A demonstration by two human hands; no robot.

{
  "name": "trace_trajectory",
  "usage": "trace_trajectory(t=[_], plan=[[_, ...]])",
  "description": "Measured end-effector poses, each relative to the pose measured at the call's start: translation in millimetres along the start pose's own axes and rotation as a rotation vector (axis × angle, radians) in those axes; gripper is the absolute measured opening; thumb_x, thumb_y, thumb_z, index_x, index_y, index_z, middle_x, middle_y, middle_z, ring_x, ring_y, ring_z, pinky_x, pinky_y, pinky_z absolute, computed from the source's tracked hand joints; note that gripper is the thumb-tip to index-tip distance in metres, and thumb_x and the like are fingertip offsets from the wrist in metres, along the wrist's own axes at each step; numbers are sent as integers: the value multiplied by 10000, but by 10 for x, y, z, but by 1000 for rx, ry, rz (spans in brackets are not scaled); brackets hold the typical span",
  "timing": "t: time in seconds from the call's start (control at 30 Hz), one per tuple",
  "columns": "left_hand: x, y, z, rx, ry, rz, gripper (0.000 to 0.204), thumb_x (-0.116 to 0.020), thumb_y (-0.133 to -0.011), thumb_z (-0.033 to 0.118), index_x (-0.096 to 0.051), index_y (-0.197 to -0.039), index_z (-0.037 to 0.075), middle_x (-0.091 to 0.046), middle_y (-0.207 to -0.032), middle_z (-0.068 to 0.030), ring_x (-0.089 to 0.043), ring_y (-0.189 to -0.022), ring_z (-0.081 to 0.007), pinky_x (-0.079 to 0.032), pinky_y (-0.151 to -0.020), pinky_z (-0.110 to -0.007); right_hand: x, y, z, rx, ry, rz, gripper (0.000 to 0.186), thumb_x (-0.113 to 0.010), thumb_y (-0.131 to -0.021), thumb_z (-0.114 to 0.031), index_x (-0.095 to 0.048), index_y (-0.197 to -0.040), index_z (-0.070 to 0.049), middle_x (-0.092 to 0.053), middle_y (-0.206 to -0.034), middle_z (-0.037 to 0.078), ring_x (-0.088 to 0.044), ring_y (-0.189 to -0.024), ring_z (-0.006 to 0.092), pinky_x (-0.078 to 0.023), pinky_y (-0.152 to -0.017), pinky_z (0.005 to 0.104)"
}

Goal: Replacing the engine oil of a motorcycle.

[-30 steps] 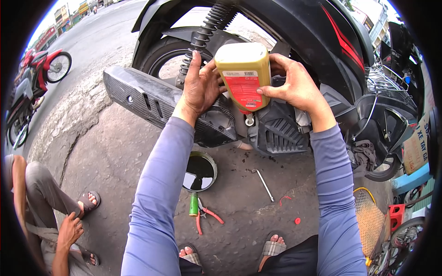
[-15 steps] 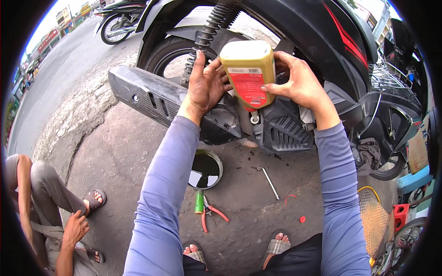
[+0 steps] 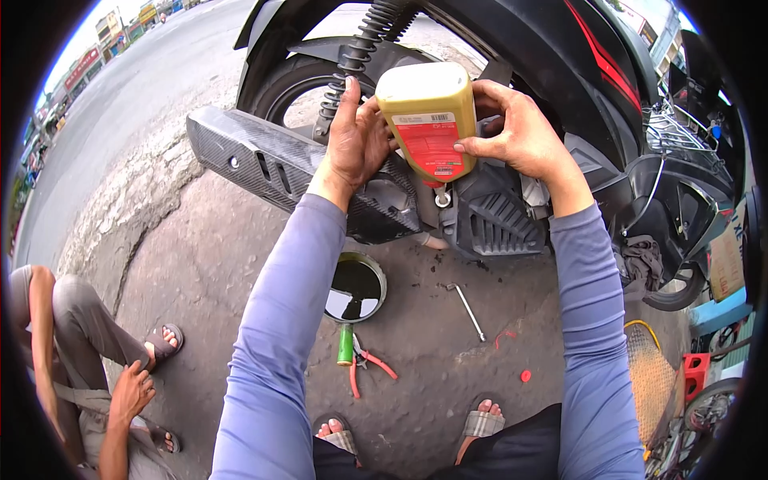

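Bottle (image 3: 428, 120), yellow with a red label (image 3: 432, 150), held upside down just above and to the left of the ribbed black cover (image 3: 496, 228) on the motorbike (image 3: 528, 44). Apparently mid-pour, judging from the pose. Probably done: uncapping, with a small red disc (image 3: 526, 376), perhaps the cap, on the ground well to the near side of the cover. Probably left: any remaining contents to empty out; level and stream not visible. Pale base up, toward the camera; neck (image 3: 439, 186) down, toward a metal ring (image 3: 442, 200) at the cover's upper left corner. Long axis steep, exact lean hard to judge; label toward the wearer. Contact between neck and ring impossible to tell.

Right hand (image 3: 524, 140), above the cover, gripping the bottle, thumb on the label side, fingers curled behind. Left hand (image 3: 352, 152), up and left of the cover, open and cupped beside the bottle, thumb raised; fingertip contact unclear.

Left of the cover, a carbon-patterned shield (image 3: 264, 164). Near side and left, a round pan (image 3: 384, 290) of dark liquid (image 3: 356, 280), then a green cylinder (image 3: 346, 346) and red-handled pliers (image 3: 379, 366). Straight to the near side, a metal wrench (image 3: 467, 314). Far left, a seated person (image 3: 76, 320).
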State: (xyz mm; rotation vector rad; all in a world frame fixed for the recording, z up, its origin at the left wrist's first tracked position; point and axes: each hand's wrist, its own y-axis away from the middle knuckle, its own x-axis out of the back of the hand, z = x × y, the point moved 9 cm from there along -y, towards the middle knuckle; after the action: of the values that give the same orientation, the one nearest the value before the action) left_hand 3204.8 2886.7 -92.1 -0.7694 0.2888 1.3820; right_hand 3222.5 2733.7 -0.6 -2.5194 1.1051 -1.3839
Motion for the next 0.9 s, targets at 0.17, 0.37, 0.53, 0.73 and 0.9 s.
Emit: trace_trajectory(t=[0.17, 0.37, 0.53, 0.73, 0.9], plan=[[40, 203, -9, 196, -209, 149, 752, -335, -957, 659, -475, -1362, 41, -538, -1329, -154, -521, -1195, -239, -430, -988, -415, 27, 69, 31, 9, -9, 9, 671, -808, -662, -112, -548, -1263, 34, -662, -1135, 123, -633, -1051, 200, -490, -930, 346], [-1, 548, 186, 410, -501, 67, 650, -368, -986, 566, -416, -1397, 64, -566, -1269, -187, -641, -1055, -283, -601, -726, -437, -30, 274, -363, 202, 290, -3, 767, -804, -595, -204, -535, -1266, 50, -649, -1147, 223, -631, -1075, 331, -454, -992, 421], [-76, 905, -175, 730, -395, -45, 735, -303, -975, 587, -393, -1366, -29, -653, -1054, -245, -711, -838, -348, -632, -589, -414, -132, 577, -485, 372, 580, 35, 811, -823, -594, -258, -515, -1296, 7, -678, -1054, 168, -645, -1019, 284, -332, -1092, 480], [-257, 1256, -428, 746, -124, -30, 724, -377, -951, 632, -460, -1365, 43, -665, -1090, -206, -706, -876, -351, -628, -608, -469, -350, 911, -634, 395, 507, -7, 755, -831, -557, -174, -526, -1231, -28, -655, -1082, 127, -624, -1020, 306, -427, -1019, 444], [-365, 1481, -678, 735, 25, 10, 649, -426, -963, 579, -504, -1323, 46, -667, -1145, -137, -701, -951, -229, -617, -706, -408, -494, 1252, -624, 378, 430, 1, 716, -820, -555, -106, -525, -1204, -39, -619, -1166, 137, -598, -1084, 344, -481, -936, 439]])
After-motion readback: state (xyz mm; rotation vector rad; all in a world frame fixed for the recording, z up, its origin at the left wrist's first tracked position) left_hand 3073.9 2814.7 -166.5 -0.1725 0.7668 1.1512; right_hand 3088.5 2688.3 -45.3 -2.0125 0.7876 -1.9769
